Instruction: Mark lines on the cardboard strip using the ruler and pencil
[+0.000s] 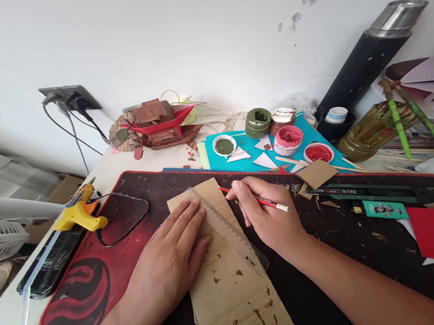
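With the left hand spread flat on the brown cardboard strip and clear plastic ruler on the tabletop, and the right hand pinching a red pencil, light pressure could let the ruler slide and skew the line.

Brown cardboard strip, torn and stained, flat on the dark mat. Clear ruler laid slantwise across its top end. Red pencil tilted, tip at the cardboard's upper edge.
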### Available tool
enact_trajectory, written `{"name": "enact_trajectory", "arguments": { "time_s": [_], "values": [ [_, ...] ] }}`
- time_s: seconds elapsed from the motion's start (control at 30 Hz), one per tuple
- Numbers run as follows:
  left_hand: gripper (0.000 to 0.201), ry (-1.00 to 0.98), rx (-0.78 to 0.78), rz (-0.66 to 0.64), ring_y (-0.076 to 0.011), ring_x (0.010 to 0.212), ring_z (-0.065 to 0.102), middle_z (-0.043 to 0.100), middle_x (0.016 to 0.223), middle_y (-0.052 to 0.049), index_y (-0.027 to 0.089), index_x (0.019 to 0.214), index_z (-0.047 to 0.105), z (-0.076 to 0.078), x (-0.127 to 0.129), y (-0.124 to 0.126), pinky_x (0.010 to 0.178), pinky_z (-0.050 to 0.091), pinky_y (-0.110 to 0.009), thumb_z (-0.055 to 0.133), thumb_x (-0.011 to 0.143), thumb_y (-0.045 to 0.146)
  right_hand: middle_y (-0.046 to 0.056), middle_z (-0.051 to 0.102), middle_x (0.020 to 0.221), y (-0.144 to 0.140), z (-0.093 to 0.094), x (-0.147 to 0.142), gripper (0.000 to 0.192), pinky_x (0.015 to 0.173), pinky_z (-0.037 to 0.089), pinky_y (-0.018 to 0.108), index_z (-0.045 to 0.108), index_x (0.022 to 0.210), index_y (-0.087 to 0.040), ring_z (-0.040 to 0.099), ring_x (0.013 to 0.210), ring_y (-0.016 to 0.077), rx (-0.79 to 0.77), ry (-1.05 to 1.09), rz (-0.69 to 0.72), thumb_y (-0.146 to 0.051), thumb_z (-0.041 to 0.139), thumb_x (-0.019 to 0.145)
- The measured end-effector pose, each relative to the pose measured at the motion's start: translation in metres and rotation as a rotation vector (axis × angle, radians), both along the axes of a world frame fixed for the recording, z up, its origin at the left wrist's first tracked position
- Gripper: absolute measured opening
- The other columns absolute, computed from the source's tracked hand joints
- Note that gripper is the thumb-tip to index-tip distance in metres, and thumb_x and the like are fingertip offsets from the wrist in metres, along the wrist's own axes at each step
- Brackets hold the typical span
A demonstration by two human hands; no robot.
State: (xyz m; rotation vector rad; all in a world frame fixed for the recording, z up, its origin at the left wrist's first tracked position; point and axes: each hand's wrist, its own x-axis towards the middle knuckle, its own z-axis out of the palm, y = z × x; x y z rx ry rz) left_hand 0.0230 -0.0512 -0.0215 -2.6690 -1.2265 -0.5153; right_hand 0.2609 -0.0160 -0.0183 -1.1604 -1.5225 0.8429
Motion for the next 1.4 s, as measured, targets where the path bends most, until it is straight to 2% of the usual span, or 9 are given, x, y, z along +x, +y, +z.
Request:
{"name": "enact_trajectory", "arguments": {
  "time_s": [0.3,0.5,0.63,0.97,1.27,1.4],
  "values": [
    [0.048,-0.048,-0.057,-0.004,-0.0313,0.151,0.062,0.068,0.157,-0.016,0.012,0.157,0.059,-0.0015,-0.002,-0.0014,0.125,0.056,-0.048,0.058,0.113,0.034,-0.004,0.054,0.048,0.0001,0.0002,-0.0003,0.044,0.05,0.043,0.03,0.075,0.087,-0.024,0.06,0.045,0.0167,0.01,-0.012,0.008,-0.049,0.053,0.116],
    [0.044,-0.014,-0.025,-0.007,-0.0311,0.15,0.063,0.067,0.158,-0.018,0.009,0.15,0.062,-0.0004,0.0004,-0.0002,0.124,0.057,-0.048,0.054,0.115,0.035,-0.005,0.054,0.048,0.0002,0.0005,-0.0005,0.042,0.05,0.043,0.029,0.075,0.087,-0.023,0.056,0.042,0.0148,0.014,-0.013,0.01,-0.046,0.054,0.116],
    [0.043,-0.011,-0.021,0.0,-0.0305,0.149,0.064,0.067,0.157,-0.017,0.01,0.15,0.061,0.0002,0.0013,-0.0006,0.122,0.058,-0.048,0.051,0.116,0.036,-0.005,0.055,0.047,0.0002,0.0004,-0.0011,0.042,0.049,0.043,0.029,0.075,0.087,-0.023,0.056,0.042,0.0147,0.008,-0.01,0.01,-0.045,0.055,0.116],
    [0.044,-0.057,-0.073,-0.004,-0.0315,0.151,0.062,0.066,0.159,-0.017,0.013,0.152,0.061,0.0009,-0.0005,-0.0004,0.123,0.058,-0.05,0.056,0.114,0.036,-0.003,0.056,0.047,0.0007,0.0,-0.0012,0.045,0.051,0.046,0.028,0.078,0.088,-0.023,0.067,0.052,0.0185,0.019,-0.03,0.01,-0.048,0.054,0.116],
    [0.042,-0.038,-0.06,-0.012,-0.0301,0.15,0.063,0.068,0.157,-0.016,0.013,0.151,0.061,0.0033,0.0,-0.0002,0.123,0.058,-0.049,0.051,0.116,0.036,-0.004,0.055,0.048,0.0001,0.0,-0.0015,0.042,0.05,0.044,0.027,0.076,0.087,-0.023,0.062,0.047,0.0162,0.008,-0.025,0.007,-0.045,0.055,0.115],
    [0.043,-0.05,-0.08,-0.011,-0.03,0.15,0.062,0.068,0.158,-0.014,0.015,0.152,0.06,0.0027,-0.0008,-0.0005,0.124,0.057,-0.049,0.053,0.116,0.036,-0.003,0.057,0.049,0.0001,0.0008,-0.001,0.044,0.051,0.045,0.027,0.077,0.087,-0.023,0.065,0.05,0.0173,0.005,-0.032,0.008,-0.047,0.055,0.116]
  ]
}}
